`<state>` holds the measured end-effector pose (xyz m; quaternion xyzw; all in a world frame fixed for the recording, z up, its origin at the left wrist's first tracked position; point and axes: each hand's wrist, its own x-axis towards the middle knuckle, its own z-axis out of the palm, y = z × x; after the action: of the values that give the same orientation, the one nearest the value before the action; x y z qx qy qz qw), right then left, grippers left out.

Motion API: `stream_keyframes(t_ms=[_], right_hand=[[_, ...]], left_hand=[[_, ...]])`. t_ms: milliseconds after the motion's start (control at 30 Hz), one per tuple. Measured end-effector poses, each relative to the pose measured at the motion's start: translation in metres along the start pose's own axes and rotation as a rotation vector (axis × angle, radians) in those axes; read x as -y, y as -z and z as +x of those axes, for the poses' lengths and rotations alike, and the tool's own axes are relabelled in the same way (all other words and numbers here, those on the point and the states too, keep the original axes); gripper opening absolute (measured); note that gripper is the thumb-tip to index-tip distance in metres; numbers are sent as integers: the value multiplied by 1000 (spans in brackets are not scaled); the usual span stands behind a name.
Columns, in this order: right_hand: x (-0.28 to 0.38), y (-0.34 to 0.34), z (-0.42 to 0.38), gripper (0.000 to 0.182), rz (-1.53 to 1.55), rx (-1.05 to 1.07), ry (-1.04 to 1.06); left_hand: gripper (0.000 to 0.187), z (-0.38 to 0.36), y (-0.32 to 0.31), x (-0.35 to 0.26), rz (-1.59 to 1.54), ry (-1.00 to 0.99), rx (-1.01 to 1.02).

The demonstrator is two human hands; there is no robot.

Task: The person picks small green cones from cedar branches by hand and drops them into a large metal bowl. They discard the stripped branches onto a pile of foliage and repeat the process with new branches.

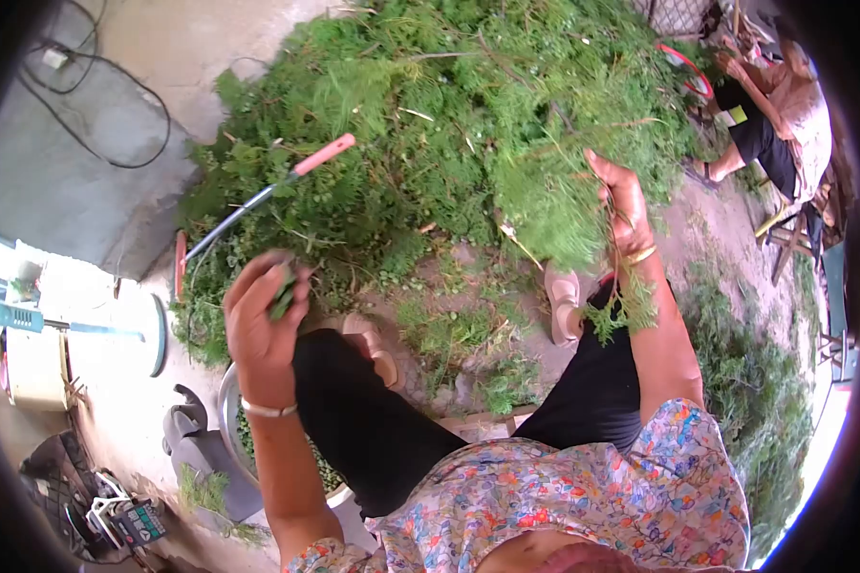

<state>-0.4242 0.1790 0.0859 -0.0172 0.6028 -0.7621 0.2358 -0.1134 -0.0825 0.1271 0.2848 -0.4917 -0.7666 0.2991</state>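
Curling around green clippings (pixel 283 296), our left hand (pixel 257 329) lies well apart from the leafy branch (pixel 549 205); our right hand (pixel 628 207) closes thumb and fingers on its stem, foliage extending left from the grip.

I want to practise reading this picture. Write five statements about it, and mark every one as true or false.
1. The right hand holds a leafy sprig. True.
2. The left hand grips a pink-handled tool. False: the pink-handled tool rests on the green pile, out of both hands.
3. Another person sits at the far right. True.
4. A basin stands between the two shoes. False: the basin is beside the left leg.
5. Both wrists wear a bracelet. True.
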Motion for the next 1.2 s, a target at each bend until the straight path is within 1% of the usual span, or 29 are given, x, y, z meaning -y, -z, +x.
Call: stream_keyframes(t_ms=[100, 133, 167, 233, 267, 300, 333, 367, 400, 433, 467, 500, 533, 567, 600, 633, 700, 767, 833, 867, 900, 967, 1000, 1033, 1067, 1100, 1133, 1167, 1200], right_hand=[[1, 18, -10, 27, -24, 90, 24], [9, 9, -26, 25, -53, 36, 82], [12, 9, -38, 25, -54, 50, 85], [15, 16, -57, 22, -89, 101, 1], [8, 23, -60, 21, 11, 169, -34], [-5, 37, -61, 21, 4, 185, -39], [-19, 55, -61, 23, -60, 185, 186], [-24, 60, -66, 25, -80, 144, 277], [-30, 66, -71, 28, -104, 100, 367], [-32, 79, -72, 28, -116, 97, 307], [-33, 93, -74, 28, -128, 94, 247], [-38, 113, -69, 27, -157, 172, 179], [-42, 102, -87, 33, -283, 283, 365], [-41, 98, -95, 35, -186, 324, 300], [-40, 95, -102, 37, -88, 359, 233], [-38, 99, -101, 34, 199, 300, -106], [-38, 97, -115, 32, 181, 304, -136], [-38, 92, -123, 30, 170, 297, -152], [-38, 87, -129, 31, 107, 181, -121], [-40, 93, -126, 34, 91, 213, -135], [-42, 98, -125, 34, 88, 207, -133], [-46, 104, -122, 34, 78, 209, -103], [-43, 96, -127, 34, 97, 215, -115], [-46, 88, -136, 34, 98, 206, -114], [-51, 75, -152, 33, -56, 274, 174], [-49, 80, -150, 35, -100, 250, 203], [-48, 85, -148, 37, -143, 225, 231], [-46, 111, -130, 42, -58, 104, 20], [-43, 105, -132, 47, 79, -12, -87]], left_hand=[[19, -39, 88, 5, -30, 51, -316], [20, -55, 116, 16, -77, 79, -422], [20, -72, 141, 29, -127, 106, -529], [23, -109, 182, 53, -199, 217, -554], [25, -126, 207, 73, -306, 295, -568], [27, -141, 228, 93, -416, 375, -582], [27, -154, 235, 110, -478, 404, -627], [25, -166, 237, 121, -540, 455, -700], [23, -179, 238, 140, -588, 418, -771], [21, -196, 263, 172, -647, 396, -695], [18, -205, 233, 168, -577, 413, -795], [14, -216, 237, 182, -612, 503, -795], [12, -223, 247, 204, -648, 568, -832], [11, -228, 254, 219, -685, 631, -851], [10, -233, 254, 222, -664, 561, -920], [9, -238, 255, 225, -640, 500, -979], [8, -248, 299, 239, -753, 444, -926], [14, -245, 305, 218, -645, 113, -850], [26, -238, 281, 159, -505, 90, -772], [45, -231, 265, 135, -441, 179, -916], [45, -232, 267, 135, -441, 185, -912], [51, -230, 277, 129, -99, 130, -916], [51, -233, 278, 129, -95, 133, -910], [44, -242, 277, 131, 324, 76, -833], [37, -250, 275, 134, 734, 11, -721], [30, -252, 271, 139, 1132, -71, -565], [26, -248, 261, 134, 1179, 80, -574], [23, -243, 255, 133, 1218, 217, -548], [24, -250, 311, 180, 990, 106, -533]])
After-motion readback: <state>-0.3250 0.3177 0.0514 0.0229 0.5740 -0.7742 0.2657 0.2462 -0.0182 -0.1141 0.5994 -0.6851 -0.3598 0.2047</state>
